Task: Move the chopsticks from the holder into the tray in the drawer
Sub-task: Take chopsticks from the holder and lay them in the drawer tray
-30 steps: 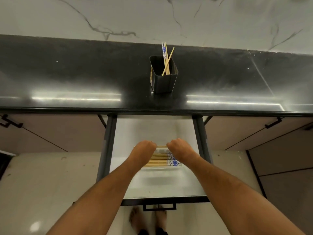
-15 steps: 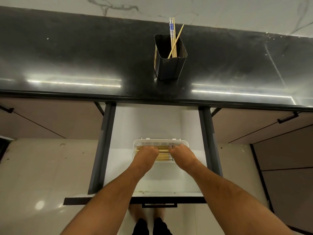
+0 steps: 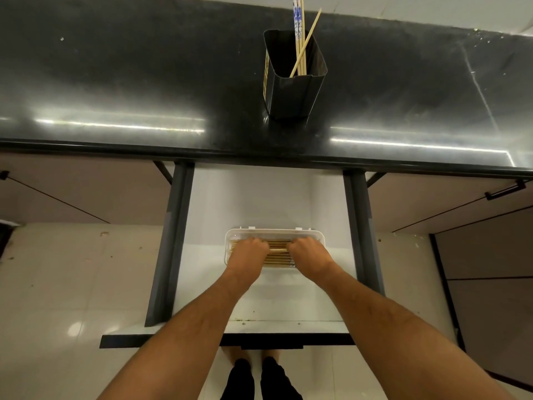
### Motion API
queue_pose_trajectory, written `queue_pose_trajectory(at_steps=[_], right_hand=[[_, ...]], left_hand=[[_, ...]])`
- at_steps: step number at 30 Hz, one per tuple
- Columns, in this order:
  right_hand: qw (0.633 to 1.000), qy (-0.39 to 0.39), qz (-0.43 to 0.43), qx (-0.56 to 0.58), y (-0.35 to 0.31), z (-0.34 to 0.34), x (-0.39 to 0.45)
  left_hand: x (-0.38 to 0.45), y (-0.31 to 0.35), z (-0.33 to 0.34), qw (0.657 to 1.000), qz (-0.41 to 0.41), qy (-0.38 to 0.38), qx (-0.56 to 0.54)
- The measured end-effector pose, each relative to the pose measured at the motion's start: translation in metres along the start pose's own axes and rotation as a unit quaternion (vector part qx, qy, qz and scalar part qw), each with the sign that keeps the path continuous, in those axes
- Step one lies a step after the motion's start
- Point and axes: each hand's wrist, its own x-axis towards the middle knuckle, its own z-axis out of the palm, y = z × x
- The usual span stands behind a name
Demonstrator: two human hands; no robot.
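Your left hand [image 3: 250, 253] and right hand [image 3: 306, 252] both curl down into the tray [image 3: 274, 232], each gripping an end of one chopstick [image 3: 278, 250] that lies crosswise, 9 to 3 o'clock, over the stack [image 3: 278, 258] lying the same way. The tray sits in the open drawer [image 3: 259, 203]. At 12 o'clock the holder [image 3: 291, 90] stands on the counter [image 3: 115, 82] with a few sticks [image 3: 301, 44] upright, one leaning toward 1 o'clock.

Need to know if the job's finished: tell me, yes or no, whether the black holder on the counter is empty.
No: a few light wooden chopsticks stand in the black square holder on the dark countertop.
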Motion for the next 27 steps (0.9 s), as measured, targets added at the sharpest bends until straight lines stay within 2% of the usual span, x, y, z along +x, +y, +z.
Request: queue_pose_trajectory(at_steps=[9,16,22,27], right_hand=[[0.999,0.025,0.028,-0.008,0.007,0.004,-0.003],[0.998,0.038,0.04,0.04,0.007,0.009,-0.004],[0.998,0.039,0.047,0.032,0.006,0.005,-0.006],[0.998,0.03,0.048,0.019,0.006,0.004,-0.002]], left_hand=[[0.002,-0.003,0.011,0.999,-0.028,0.022,-0.039],[0.0,-0.002,0.019,0.993,-0.065,0.063,-0.079],[0.001,-0.005,0.018,0.993,-0.077,0.068,-0.064],[0.001,-0.006,0.021,0.989,-0.093,0.062,-0.095]])
